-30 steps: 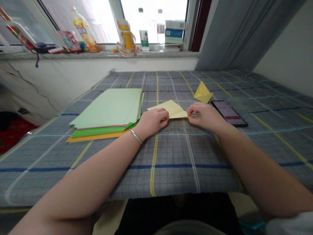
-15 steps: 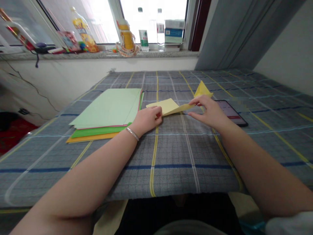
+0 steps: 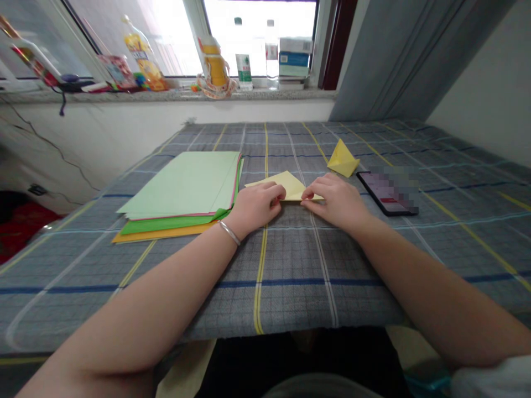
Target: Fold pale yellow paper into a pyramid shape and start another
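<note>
A pale yellow sheet of paper point(image 3: 292, 186), folded along its near edge, lies on the checked tablecloth between my hands. My left hand point(image 3: 262, 203) is closed at the paper's near left edge, its fingers curled and pressing down. On the near right edge, my right hand point(image 3: 334, 200) pinches the paper between thumb and fingers. Both hands partly cover the sheet. Beyond my right hand stands a folded yellow paper piece point(image 3: 342, 159) with a pointed top.
Left of my hands is a stack of coloured paper point(image 3: 186, 179), pale green on top. A phone point(image 3: 388, 193) lies right of my right hand. Bottles, a yellow cup point(image 3: 215, 69) and boxes point(image 3: 295, 58) line the windowsill point(image 3: 174, 95) behind the table.
My right hand has moved left and closer to my left hand, bringing the lifted right part of the paper down. My left hand has shifted slightly right along the near edge.
</note>
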A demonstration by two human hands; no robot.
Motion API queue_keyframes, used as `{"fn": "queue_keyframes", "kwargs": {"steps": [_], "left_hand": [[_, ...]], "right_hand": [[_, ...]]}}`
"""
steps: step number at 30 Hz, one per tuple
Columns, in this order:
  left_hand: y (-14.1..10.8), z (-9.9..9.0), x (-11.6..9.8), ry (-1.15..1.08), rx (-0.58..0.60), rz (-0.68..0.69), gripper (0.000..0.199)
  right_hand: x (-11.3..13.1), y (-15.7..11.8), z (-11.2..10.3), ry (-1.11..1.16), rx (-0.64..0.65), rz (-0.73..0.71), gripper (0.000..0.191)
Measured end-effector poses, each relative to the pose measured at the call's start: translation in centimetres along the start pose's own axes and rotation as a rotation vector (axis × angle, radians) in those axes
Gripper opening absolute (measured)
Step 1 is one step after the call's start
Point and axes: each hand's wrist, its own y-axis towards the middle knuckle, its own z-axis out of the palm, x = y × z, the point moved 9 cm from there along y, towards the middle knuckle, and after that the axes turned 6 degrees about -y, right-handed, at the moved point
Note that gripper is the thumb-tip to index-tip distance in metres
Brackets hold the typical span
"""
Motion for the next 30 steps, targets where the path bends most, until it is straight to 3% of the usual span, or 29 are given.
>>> {"fn": "queue_keyframes", "kwargs": {"steps": [8,15,21,27,30], "left_hand": [[0.1,0.5,0.0,-0.114,0.011,0.122,0.006],[0.1,0.7,-1.8,-0.114,0.011,0.251,0.024],[0.1,0.8,-1.9,-0.073,0.012,0.23,0.022],[0.2,0.3,-0.2,-0.081,-0.013,0.1,0.015],[0.2,0.1,-0.6,-0.089,-0.037,0.144,0.015]], "right_hand": [[1.5,0.3,0.7,-0.084,0.007,0.024,0.01],[2.6,0.4,1.5,-0.054,0.036,-0.03,0.009],[2.0,0.3,1.5,-0.018,0.041,-0.023,0.008],[0.8,0.2,0.5,-0.003,-0.011,0.009,0.009],[1.2,0.2,0.7,0.005,0.002,-0.016,0.01]]}}
